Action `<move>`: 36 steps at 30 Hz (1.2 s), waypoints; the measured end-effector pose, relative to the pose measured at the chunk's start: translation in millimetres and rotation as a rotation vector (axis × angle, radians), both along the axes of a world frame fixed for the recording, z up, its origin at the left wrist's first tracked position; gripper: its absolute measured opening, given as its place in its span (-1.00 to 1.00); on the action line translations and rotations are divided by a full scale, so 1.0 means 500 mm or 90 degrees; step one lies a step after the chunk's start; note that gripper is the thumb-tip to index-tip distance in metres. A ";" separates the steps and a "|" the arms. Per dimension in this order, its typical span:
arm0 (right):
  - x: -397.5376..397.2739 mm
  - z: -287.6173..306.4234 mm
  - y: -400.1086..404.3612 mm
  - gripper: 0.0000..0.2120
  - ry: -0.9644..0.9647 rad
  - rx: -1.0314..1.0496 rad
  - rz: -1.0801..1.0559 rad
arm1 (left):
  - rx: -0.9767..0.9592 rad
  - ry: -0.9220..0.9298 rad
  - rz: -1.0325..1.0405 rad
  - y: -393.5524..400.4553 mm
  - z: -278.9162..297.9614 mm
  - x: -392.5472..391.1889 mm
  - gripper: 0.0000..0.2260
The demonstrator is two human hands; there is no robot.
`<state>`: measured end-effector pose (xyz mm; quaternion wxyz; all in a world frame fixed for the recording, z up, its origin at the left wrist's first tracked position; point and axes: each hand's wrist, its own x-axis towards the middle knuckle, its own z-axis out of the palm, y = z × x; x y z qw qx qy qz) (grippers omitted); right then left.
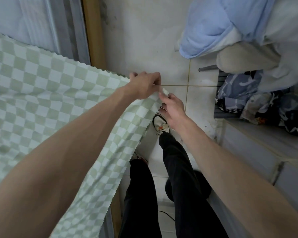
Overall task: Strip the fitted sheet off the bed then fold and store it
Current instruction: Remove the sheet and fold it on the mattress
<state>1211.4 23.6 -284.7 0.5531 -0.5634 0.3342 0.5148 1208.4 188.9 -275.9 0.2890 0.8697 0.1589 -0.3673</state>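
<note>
The sheet (46,93) is green-and-white checked with a zigzag-cut edge. It lies spread over the bed at the left, one corner lifted out over the floor. My left hand (144,85) grips that corner from above, fingers closed on the cloth. My right hand (172,109) pinches the tip of the same corner just to the right. Under the sheet's far edge the pale blue mattress (24,19) shows, with the wooden bed frame (93,31) beside it.
I stand on white floor tiles (201,98) in a narrow gap; my dark trouser legs and white shoe (161,125) are below my hands. A chair heaped with light blue bedding (212,31) stands at the upper right. Dark patterned cloth (265,103) lies on a low tiled ledge.
</note>
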 end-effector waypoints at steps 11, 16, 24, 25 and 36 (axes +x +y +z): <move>0.087 0.208 0.031 -0.88 -0.066 -0.251 0.291 | -0.128 0.117 0.430 -0.020 0.298 -0.200 -0.75; 0.175 0.439 0.126 -0.85 -0.104 -0.230 0.629 | -0.133 0.235 0.615 0.051 0.504 -0.350 -0.85; 0.364 0.657 0.485 -0.79 -0.296 -0.110 0.994 | -0.113 0.334 0.891 0.289 0.680 -0.372 -0.73; 0.399 0.671 0.525 -0.79 -0.305 -0.106 1.014 | -0.121 0.335 0.897 0.334 0.690 -0.340 -0.73; 0.925 0.764 0.947 -0.83 -0.302 -0.272 1.001 | -0.176 -0.035 0.833 0.943 0.802 0.335 -0.73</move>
